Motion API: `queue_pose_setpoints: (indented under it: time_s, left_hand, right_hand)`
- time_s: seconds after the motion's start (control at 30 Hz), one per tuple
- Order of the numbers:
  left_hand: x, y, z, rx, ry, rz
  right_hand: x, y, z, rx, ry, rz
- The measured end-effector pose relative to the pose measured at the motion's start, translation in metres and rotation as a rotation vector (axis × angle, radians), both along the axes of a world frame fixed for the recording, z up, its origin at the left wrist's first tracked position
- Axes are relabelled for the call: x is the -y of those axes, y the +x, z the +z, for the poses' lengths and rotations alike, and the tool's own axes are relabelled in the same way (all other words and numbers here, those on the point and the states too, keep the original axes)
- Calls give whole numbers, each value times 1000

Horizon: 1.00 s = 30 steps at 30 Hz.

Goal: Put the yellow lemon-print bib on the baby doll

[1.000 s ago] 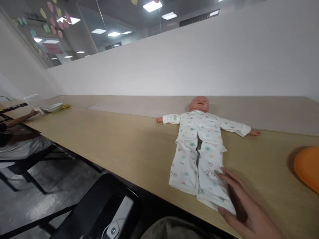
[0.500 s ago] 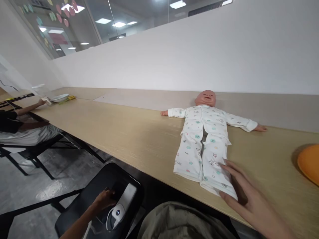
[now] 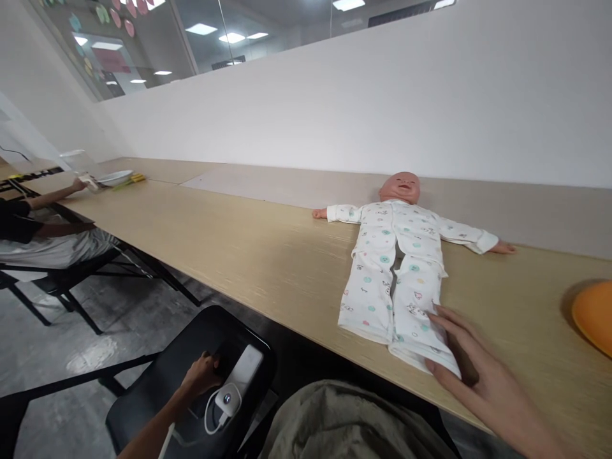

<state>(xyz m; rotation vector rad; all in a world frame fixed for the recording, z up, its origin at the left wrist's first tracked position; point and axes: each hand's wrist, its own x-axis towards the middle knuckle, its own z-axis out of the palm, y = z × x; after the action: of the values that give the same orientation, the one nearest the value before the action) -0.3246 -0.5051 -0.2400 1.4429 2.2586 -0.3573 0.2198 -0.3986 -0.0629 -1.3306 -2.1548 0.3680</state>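
At the far left a seated co-worker's hand (image 3: pixel 78 184) rests by a white dish (image 3: pixel 115 176) at the far end of the long wooden desk (image 3: pixel 229 248). Lower down, the person's left hand (image 3: pixel 204 371) sits curled on a black chair seat (image 3: pixel 191 382), its fingers closed loosely on the edge of a white power bank (image 3: pixel 245 367) with a small charger and cable beside it. Right of centre, the baby doll (image 3: pixel 396 248) lies on its back on the desk, arms spread, head toward the wall, dressed in a white patterned sleepsuit whose leg ends reach the near edge. The right hand (image 3: pixel 471 370) lies flat with fingers spread wide, pressing the cuff of the nearer trouser leg and gripping nothing. An orange object (image 3: pixel 593 315) shows at the right border.

The trouser legs look limp and lie close to the desk edge, so a sideways drag from the flat palm could likely slide the cloth off the edge or bunch it. The power bank may slip off the chair if nudged.

The desk is pale wood grain, backed by a plain white partition (image 3: pixel 382 102) with glass panels and ceiling lights above; the floor is grey
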Motion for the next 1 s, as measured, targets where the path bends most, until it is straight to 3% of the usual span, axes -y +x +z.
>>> queue_pose_setpoints:
  time_s: [0.2, 0.43, 1.0]
  left_hand:
    - [8, -7, -5, 37, 51, 44]
    - [20, -13, -16, 104, 206, 260]
    - [26, -27, -44, 117, 252, 323]
  right_hand:
    - [1, 0, -1, 4, -2, -1]
    - [1, 0, 0, 4, 5, -1]
    - [0, 3, 0, 33, 8, 14]
